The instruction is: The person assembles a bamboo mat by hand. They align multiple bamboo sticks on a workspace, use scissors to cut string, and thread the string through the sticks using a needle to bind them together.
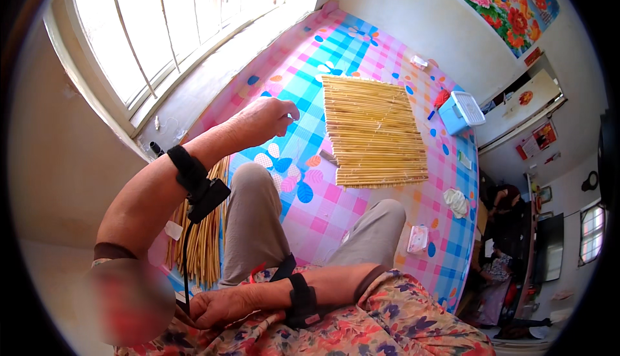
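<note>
I sit on a bed covered by a pink and blue checked sheet (323, 207), knees bent. A flat mat of woven yellow straw stalks (371, 130) lies on the sheet beyond my knees. My left hand (268, 118) is raised above the sheet, left of the mat and apart from it. Its fingers are curled shut and I see nothing in them. A black band with a cable wraps that wrist. My right hand (219, 305) rests low against my flowered clothing at my lap, also with a black wrist band. Its fingers are partly hidden.
A bundle of loose straw stalks (203, 240) lies beside my left leg. On the sheet's right side are a blue box with a white lid (462, 112), a white cloth (457, 202) and a small packet (418, 238). Another person (496, 272) sits at lower right.
</note>
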The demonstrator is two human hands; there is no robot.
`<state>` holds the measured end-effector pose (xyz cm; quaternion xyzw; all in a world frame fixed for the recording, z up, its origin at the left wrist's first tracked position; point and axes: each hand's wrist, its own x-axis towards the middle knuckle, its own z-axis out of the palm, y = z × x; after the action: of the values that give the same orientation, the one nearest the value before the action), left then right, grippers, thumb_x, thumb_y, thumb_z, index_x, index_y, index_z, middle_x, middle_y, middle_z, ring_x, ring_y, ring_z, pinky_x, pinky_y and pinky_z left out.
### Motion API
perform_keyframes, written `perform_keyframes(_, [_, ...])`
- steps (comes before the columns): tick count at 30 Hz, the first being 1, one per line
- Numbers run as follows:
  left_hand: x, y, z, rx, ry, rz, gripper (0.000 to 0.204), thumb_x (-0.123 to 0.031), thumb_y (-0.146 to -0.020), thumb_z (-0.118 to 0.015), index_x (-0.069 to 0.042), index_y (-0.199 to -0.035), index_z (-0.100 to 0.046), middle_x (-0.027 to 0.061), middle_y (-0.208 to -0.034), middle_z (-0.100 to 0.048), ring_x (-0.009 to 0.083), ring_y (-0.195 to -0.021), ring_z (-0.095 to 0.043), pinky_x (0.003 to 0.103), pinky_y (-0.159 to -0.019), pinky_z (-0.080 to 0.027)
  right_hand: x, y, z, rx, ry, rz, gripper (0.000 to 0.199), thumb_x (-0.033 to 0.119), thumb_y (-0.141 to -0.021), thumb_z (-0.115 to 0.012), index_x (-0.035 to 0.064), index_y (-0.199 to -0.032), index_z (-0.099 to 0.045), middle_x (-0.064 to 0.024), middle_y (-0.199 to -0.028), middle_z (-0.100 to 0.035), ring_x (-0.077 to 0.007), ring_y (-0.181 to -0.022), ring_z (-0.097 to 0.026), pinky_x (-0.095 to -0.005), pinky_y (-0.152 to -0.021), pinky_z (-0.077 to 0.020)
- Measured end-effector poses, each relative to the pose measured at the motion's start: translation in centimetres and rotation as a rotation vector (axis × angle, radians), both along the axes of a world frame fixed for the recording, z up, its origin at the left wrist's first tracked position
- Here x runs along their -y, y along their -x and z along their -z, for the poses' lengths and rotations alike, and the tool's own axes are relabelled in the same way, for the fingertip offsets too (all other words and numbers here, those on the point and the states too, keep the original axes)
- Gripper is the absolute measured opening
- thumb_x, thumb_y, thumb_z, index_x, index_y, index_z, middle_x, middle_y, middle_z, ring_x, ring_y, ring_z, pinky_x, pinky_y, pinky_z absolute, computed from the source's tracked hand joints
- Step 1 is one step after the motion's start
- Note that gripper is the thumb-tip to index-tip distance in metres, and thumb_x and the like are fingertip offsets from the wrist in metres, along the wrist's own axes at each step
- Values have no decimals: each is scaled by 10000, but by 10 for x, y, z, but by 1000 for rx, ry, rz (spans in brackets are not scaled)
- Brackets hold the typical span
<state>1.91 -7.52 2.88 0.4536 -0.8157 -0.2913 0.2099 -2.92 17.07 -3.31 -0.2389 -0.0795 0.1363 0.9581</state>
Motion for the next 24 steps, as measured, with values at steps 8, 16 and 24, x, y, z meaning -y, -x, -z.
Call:
perform_keyframes(8, [-3, 12, -10, -20, 63, 22, 175, -56, -824, -518, -2, -961, -612, 136, -718, -631, 254, -657, -627, 366, -648, -489, -2, -8, -12, 28, 540, 365, 88, 59, -768, -525, -10, -767, -579, 27, -623, -487, -72, -575, -448, -236, -500, -358])
perform_keyframes(16, [18, 16, -20, -8, 108, -27, 183, -46, -816, -535, -7, -977, -613, 143, -756, -639, 216, -674, -651, 341, -630, -511, -14, -19, 15, 15, 123, 502, 179, 22, -764, -579, 20, -942, -557, 11, -727, -559, -92, -653, -525, -246, -567, -438])
perform_keyframes(24, [30, 28, -32, -30, 143, -40, 193, -54, -849, -497, -20, -1002, -611, 130, -723, -631, 211, -660, -639, 351, -619, -496, 11, -7, 1, 43, 286, 582, 212, 23, -875, -513, 12, -1079, -572, 23, -930, -578, -72, -911, -514, -238, -807, -433])
